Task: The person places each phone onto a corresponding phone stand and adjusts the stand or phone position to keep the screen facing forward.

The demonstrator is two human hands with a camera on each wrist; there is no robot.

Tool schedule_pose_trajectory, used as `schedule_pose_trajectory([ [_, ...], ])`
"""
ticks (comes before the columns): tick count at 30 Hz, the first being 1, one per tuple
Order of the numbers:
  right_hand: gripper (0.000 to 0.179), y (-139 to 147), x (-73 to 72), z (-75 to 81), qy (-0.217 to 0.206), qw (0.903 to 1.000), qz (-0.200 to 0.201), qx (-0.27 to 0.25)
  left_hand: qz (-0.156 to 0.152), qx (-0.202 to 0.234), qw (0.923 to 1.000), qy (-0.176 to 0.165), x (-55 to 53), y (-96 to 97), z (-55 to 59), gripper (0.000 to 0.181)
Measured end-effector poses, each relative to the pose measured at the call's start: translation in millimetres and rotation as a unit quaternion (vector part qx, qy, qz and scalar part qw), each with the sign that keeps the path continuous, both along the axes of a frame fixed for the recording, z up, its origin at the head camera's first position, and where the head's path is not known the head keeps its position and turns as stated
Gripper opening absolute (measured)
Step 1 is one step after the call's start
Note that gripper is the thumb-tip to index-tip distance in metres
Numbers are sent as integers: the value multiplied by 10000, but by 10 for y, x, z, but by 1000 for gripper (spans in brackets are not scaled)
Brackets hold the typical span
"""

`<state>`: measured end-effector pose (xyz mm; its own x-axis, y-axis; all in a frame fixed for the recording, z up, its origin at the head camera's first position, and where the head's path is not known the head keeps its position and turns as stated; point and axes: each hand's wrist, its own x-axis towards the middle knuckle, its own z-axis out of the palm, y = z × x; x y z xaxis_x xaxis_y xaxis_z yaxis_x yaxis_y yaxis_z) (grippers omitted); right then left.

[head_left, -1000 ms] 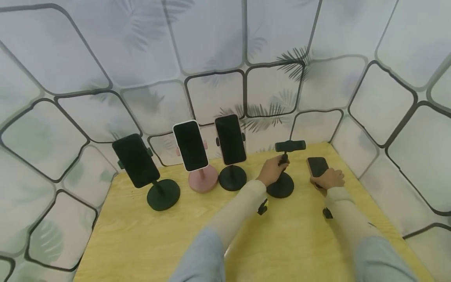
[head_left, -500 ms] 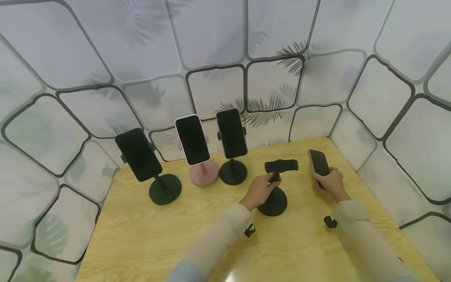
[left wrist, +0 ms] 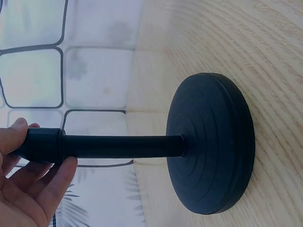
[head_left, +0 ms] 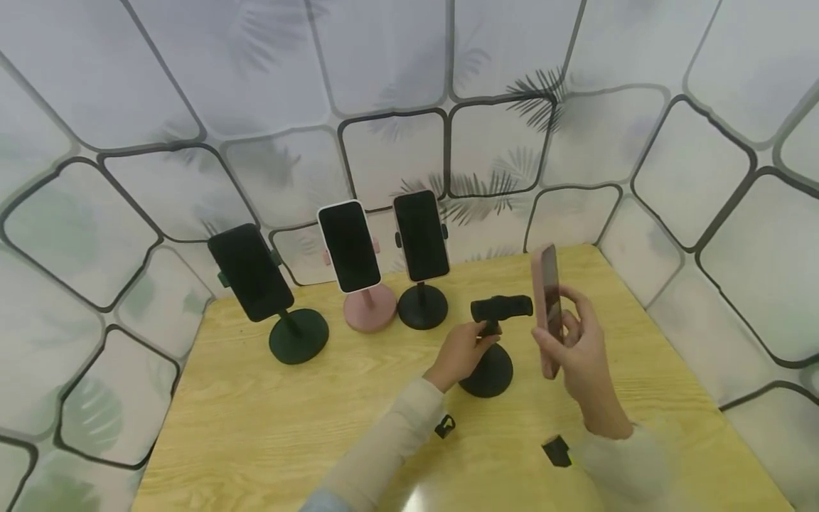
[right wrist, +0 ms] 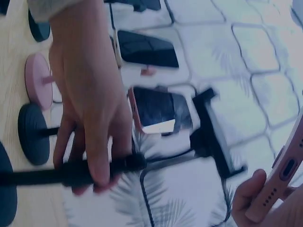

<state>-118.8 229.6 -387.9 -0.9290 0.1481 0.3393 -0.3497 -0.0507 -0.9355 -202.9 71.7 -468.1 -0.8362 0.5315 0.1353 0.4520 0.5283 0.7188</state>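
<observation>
My left hand (head_left: 457, 357) grips the upper post of a black phone stand (head_left: 488, 377). In the left wrist view the fingers (left wrist: 59, 187) and thumb curl round the collar, and the round base (left wrist: 208, 142) sits on the table. The stand's clamp (head_left: 502, 308) holds no phone. To the right, my right hand (head_left: 579, 348) holds a pink smartphone (head_left: 546, 309) upright by its sides, raised above the table and turned nearly edge-on. The phone's bottom end with its charging port (right wrist: 287, 168) shows in the right wrist view.
Along the back stand a dark green phone stand (head_left: 298, 336), a pink one (head_left: 370, 307) and another black one (head_left: 423, 307), each bearing a phone. A patterned curtain (head_left: 390, 163) rises behind and beside the wooden table (head_left: 269, 427).
The pink phone has been lifted off the table and turned upright, moving left toward the stand. My left hand has drawn the black stand nearer and a little left.
</observation>
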Motion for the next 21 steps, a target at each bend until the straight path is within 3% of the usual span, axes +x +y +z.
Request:
schedule_pose_trajectory([
  [2,66,-171,47,10,216,9974,-445,529,25,-50,9998,167,-7,-10,4,24],
  [6,81,-389,52,-82,446,9774,-1293,1609,77,-315,9981,520,-9,-27,-6,21],
  [9,91,-457,40,-158,577,9669,-1557,1939,86,-513,9969,596,7,-37,2,16],
  [15,109,-504,29,-218,268,9635,-1584,2141,123,-446,9982,377,28,-58,6,13],
  [21,109,-592,19,-255,322,9666,-1839,1758,124,-429,9981,416,44,-106,18,14],
])
